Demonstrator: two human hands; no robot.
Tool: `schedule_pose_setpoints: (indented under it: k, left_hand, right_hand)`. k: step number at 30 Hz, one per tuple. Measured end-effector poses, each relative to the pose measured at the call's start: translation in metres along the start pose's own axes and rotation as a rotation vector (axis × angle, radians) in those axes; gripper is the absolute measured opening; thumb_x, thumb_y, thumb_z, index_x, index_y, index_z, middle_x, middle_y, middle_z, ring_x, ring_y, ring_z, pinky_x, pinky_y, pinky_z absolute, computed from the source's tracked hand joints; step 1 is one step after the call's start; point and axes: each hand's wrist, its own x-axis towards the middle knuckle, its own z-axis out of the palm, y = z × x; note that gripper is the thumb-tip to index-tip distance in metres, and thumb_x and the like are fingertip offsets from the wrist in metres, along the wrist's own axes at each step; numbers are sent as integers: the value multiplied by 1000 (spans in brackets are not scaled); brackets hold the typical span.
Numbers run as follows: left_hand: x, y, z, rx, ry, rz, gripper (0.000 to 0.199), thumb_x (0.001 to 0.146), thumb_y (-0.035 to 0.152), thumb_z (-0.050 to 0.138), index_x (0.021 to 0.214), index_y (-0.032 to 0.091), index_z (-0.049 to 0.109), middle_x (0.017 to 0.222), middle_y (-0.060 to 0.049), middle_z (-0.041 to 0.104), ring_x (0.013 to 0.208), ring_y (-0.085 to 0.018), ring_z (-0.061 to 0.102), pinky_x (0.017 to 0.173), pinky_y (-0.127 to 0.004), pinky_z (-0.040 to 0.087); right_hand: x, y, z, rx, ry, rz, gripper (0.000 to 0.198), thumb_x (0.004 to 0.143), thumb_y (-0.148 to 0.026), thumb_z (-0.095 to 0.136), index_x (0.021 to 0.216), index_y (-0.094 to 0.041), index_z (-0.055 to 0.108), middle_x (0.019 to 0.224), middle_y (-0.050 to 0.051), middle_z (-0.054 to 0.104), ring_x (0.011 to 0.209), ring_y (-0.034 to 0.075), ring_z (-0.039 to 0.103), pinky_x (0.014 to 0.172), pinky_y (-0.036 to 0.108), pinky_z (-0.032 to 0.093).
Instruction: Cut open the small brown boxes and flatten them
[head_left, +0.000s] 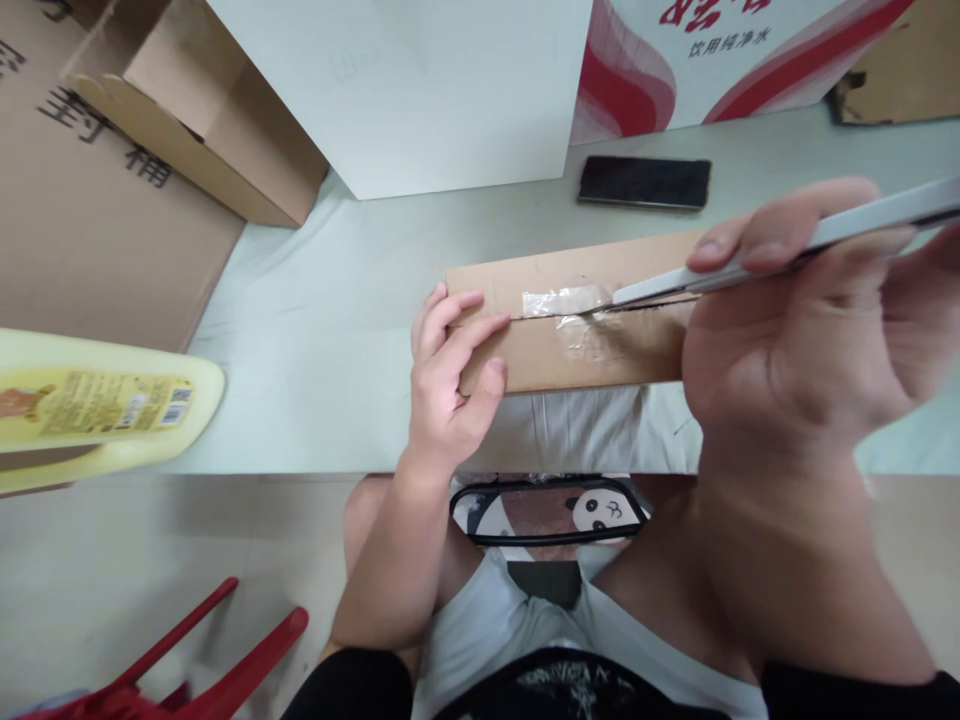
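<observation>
A long brown cardboard box [652,345] lies near the table's front edge, its seam running along the top. Clear tape [566,301] crosses that seam and looks wrinkled and partly split. My left hand [454,370] grips the left end of the box, fingers over the top and thumb on the near side. Wrapped in the fingers of my right hand [810,320] is a pale grey utility knife [675,283]. Its thin blade points left and meets the seam at the tape. My right hand covers the right end of the box.
Behind the box lies a black phone [645,183]. A large white carton [450,90] and a red-and-white water carton [637,70] stand at the back. An open cardboard box [247,150] and a yellow bottle [202,390] are on the left. A red stool [247,670] stands below.
</observation>
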Motion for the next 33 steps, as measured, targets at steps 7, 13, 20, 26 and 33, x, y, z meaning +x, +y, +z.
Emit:
schedule_pose_setpoints:
  k: [7,13,20,26,33]
  left_hand:
    - [0,0,1,-28,17,2,33,105,45,51,128,28,67,141,-9,62,146,-31,52,130,-60,35]
    - [0,0,-1,14,-4,-15,36,105,49,48,128,28,67,142,-9,62,148,-32,50,129,-62,36]
    - [-1,-1,0,8,-5,-22,36,105,49,48,128,28,67,141,-8,62,147,-30,51,131,-61,33]
    - [0,0,-1,-6,4,-10,35,105,48,50,128,28,67,141,-8,62,146,-30,52,130,-60,35]
    - [0,0,-1,-3,-2,-12,34,105,46,50,129,28,67,141,-8,62,147,-30,51,130,-59,35]
  right_hand:
    - [5,-3,4,-94,-148,-271,25,98,-46,63,119,-57,67,116,-6,44,68,0,57,68,19,63]
    - [3,-10,3,-81,-130,-247,27,97,-47,64,122,-57,65,119,-7,43,68,0,58,70,19,63]
    - [0,-9,5,-96,-51,-191,19,97,-58,62,116,-58,64,120,-7,43,69,0,58,68,17,64]
    - [-1,-3,2,-42,-20,-232,20,97,-46,65,112,-58,69,122,-10,51,71,1,60,68,13,63]
    - [0,-2,11,-53,-39,-315,22,101,-46,57,114,-60,67,116,-15,60,64,2,56,58,16,59]
